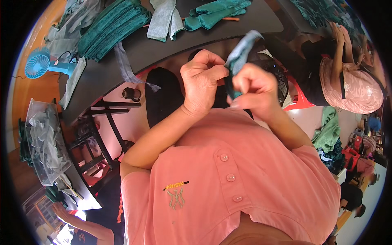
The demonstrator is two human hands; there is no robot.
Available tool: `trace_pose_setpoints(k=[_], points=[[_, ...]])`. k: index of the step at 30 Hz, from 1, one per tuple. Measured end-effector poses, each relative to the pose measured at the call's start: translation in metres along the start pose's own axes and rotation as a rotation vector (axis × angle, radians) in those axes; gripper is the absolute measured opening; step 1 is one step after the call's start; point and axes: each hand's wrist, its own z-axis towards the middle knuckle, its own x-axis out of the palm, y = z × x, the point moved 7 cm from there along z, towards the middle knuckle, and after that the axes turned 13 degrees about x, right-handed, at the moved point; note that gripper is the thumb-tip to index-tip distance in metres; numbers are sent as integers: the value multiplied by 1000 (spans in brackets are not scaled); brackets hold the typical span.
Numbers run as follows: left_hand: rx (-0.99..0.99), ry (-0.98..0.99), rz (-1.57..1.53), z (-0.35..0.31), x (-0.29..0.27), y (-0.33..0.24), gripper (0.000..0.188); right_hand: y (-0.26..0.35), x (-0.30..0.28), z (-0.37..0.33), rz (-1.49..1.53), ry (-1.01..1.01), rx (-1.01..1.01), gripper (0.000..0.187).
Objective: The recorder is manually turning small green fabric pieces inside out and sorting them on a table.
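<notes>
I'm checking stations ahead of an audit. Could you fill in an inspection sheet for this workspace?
Surface: dark table, partly covered.
Job's things: green and grey-blue fabric piece, raised at the hands.
Clutter: green fabric stack, blue fan, loose grey strip hanging over the table's edge.
Hands: left hand pinches the piece; right hand is blurred beside it, grip unclear.
Cables: thin dark cord by the fan.
Surroundings: green cloth heap and person in patterned pink top, both to the right.

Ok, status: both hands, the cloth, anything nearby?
Left hand pinching small green-and-grey cloth piece. Right hand against it, blurred, grip unclear. Dark table beyond, bearing stacked green cloth.
</notes>
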Motion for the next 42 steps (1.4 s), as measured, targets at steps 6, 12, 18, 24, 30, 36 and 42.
trace_pose_setpoints(k=[6, 12, 18, 24, 30, 36, 42], points=[[-25, 49, -146, -11, 12, 17, 25, -2, -8, 2, 219, -22, 51, 31], [638, 222, 547, -1, 15, -13, 21, 3, 0, 4, 346, -17, 104, 30], [-284, -19, -476, 4, 16, 5, 14, -13, -10, -2, 215, -24, 72, 30], [435, 171, 144, -1, 10, -20, 19, 31, 2, 8, 198, 38, -162, 29], [999, 15, 760, 13, -8, -59, 28, 17, 33, 16, 174, 81, -10, 31], [-63, -122, -204, 31, -11, -22, 22, -22, 26, 30, 228, 116, 140, 21], [127, -106, 19, 26, -25, -34, 13, 37, 4, 21, -349, -271, -359, 16]])
